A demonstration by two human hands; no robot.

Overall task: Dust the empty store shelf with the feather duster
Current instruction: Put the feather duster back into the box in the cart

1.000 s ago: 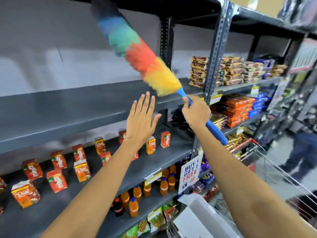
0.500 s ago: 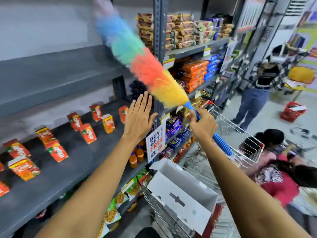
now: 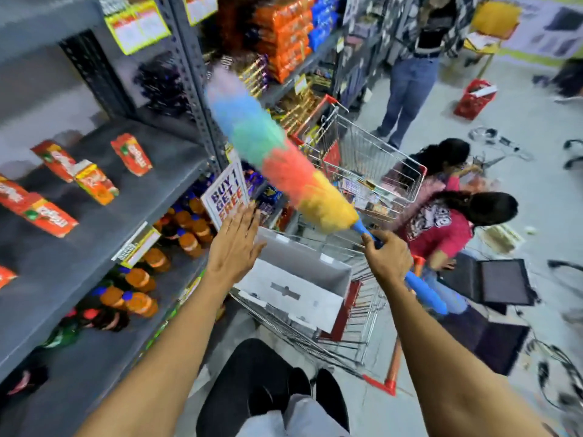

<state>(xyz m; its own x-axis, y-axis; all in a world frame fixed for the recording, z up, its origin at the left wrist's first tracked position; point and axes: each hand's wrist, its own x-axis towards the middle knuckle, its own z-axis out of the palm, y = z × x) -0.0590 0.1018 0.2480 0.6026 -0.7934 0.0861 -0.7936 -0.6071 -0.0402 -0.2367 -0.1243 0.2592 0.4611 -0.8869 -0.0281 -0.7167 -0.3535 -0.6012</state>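
My right hand [image 3: 386,258] grips the blue handle of the rainbow feather duster [image 3: 277,159]. Its fluffy head slants up and left, in the air in front of the grey shelf upright, off any shelf board. My left hand [image 3: 236,244] is held flat with fingers apart and holds nothing, just right of the shelf's front edge. The grey shelf [image 3: 104,222] at left carries scattered red and orange juice cartons [image 3: 94,182]. The empty upper shelf shows only as a grey corner [image 3: 41,23] at the top left.
A metal shopping cart [image 3: 362,197] with an open white box [image 3: 293,288] stands right below my hands. A "buy 1 get 1 free" sign [image 3: 225,195] hangs on the upright. Orange bottles [image 3: 138,279] fill the lower shelf. Three people [image 3: 441,222] are in the aisle to the right.
My view has tilted down and to the right, away from the upper shelf. The duster has come down from the shelf to in front of the upright, and both hands have dropped over the cart.
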